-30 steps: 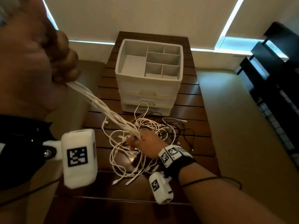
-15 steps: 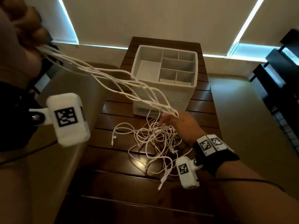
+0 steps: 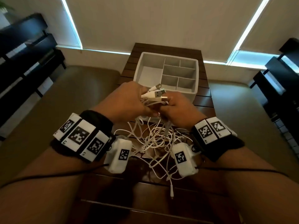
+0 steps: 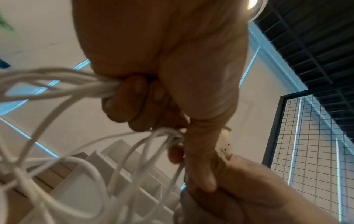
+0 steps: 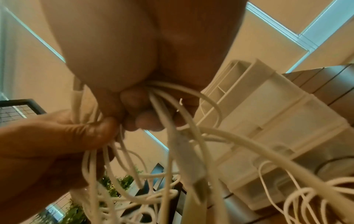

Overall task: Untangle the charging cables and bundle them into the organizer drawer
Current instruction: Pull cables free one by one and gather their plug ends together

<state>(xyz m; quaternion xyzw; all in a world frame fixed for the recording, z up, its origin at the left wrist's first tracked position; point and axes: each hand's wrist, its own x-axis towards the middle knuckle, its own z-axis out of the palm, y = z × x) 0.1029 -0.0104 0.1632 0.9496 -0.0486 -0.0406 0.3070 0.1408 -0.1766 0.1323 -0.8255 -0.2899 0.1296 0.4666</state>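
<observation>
Both hands meet in front of the white organizer [image 3: 195, 88]. My left hand [image 3: 129, 102] grips a bunch of white charging cables [image 3: 152, 97] with several USB plugs [image 3: 159, 92] sticking out toward the organizer. My right hand [image 3: 176, 107] holds the same bunch just to the right. In the left wrist view the left fingers [image 4: 134, 98] curl round the white cables [image 4: 76, 84]. In the right wrist view the right fingers [image 5: 138, 109] clamp several cables [image 5: 172, 121] beside the left hand's thumb [image 5: 90, 133]. Loose cable loops [image 3: 155, 143] hang down onto the wooden table [image 3: 203, 101].
The organizer's top tray has several empty compartments [image 3: 148, 75], with drawers [image 5: 287, 151] below it. A thin black cable [image 3: 184, 135] lies among the white loops. Dark shelving [image 3: 24, 50] stands at far left and right. The floor [image 3: 80, 94] flanks the narrow table.
My left hand came down from high at the left to meet the right hand in front of the organizer. The stretched cables are now gathered between both hands, plugs pointing forward.
</observation>
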